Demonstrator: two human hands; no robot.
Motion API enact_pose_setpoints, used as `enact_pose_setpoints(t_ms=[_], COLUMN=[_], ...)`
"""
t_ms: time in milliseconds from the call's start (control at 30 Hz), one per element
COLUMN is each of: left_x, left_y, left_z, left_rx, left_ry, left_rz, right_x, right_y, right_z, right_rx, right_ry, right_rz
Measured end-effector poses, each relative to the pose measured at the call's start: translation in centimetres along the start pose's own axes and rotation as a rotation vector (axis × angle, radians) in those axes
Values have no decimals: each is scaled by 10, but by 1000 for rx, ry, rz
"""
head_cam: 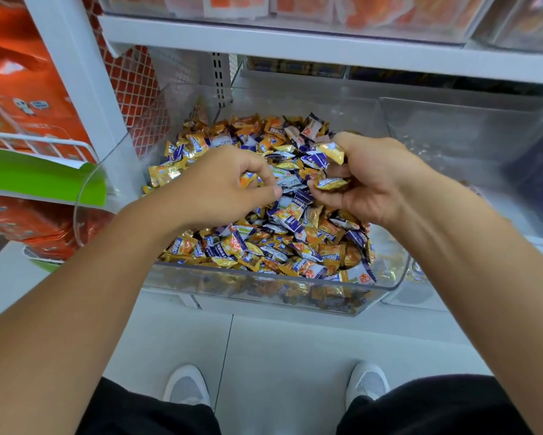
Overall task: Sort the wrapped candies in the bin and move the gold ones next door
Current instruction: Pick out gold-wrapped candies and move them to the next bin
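Observation:
A clear plastic bin (263,293) on the lower shelf is heaped with wrapped candies (295,243) in gold, orange and purple-white wrappers. My left hand (220,189) rests on the pile's middle, its fingers pinched on an orange-gold candy (248,178) and a white-purple wrapper. My right hand (373,180) hovers just to the right, closed around gold candies (331,183), with another gold one (334,152) between its upper fingers. A second clear bin (470,120) stands to the right; it looks nearly empty.
A white shelf board (295,42) overhangs the bins, with orange packets above it. Orange packages (22,80) and a green-edged rack (38,177) fill the left. Below are a white floor and my white shoes (187,387).

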State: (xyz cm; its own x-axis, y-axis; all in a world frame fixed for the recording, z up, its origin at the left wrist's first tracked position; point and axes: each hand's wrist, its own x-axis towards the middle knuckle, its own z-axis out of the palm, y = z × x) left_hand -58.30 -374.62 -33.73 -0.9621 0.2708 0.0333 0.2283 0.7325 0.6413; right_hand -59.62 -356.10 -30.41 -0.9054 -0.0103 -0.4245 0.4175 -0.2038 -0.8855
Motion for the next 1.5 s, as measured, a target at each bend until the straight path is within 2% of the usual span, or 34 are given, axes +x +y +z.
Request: enact_pose_setpoints(t_ms=[133, 333, 467, 567, 633, 700, 733, 833, 867, 933, 1000, 1100, 1267, 1400, 1500], left_x=[1, -2, -2, -1, 2, 7, 9, 15, 15, 15, 16, 14, 9, 3, 2], left_y=[-2, -4, -2, -2, -1, -1, -1, 0, 1, 5, 7, 9, 2, -8, -11], left_z=[-2, -2, -3, -2, 2, 9, 13, 23, 23, 20, 18, 18, 7, -11, -10], left_rx=[-72, -62, -47, 4, 69, 129, 167, 233, 226, 211, 194, 214, 248, 252, 337], left_ry=[8, -57, -86, -39, 54, 140, 140, 67, 55, 43, 30, 8, -13, -122, -104], left_rz=[6, -29, 5, -12, -9, -5, -14, 12, 17, -5, -43, -62, -64, -65, -62], right_x=[6, 6, 5, -1, 0, -1, -3, -13, -17, -21, -24, -19, -14, -11, -12], right_y=[3, -1, 3, 0, -2, -3, -4, -11, -12, -7, 4, 16, 17, 4, -7], right_z=[1, -3, -6, -4, -4, -3, -4, -6, -5, -4, -3, -3, -8, -15, -15], right_rx=[50, 335, 365, 406, 408, 216, -21, -1074, -1371, -1765, -1956, -2083, -2036, -1805, -1672], right_ry=[-24, -110, -114, -107, -111, -116, -111, -142, -185, -260, -255, -213, -267, -267, -201], right_rz=[89, 213, 273, 212, 187, 149, 63, -337, -393, -357, -276, -275, -297, -399, -453])
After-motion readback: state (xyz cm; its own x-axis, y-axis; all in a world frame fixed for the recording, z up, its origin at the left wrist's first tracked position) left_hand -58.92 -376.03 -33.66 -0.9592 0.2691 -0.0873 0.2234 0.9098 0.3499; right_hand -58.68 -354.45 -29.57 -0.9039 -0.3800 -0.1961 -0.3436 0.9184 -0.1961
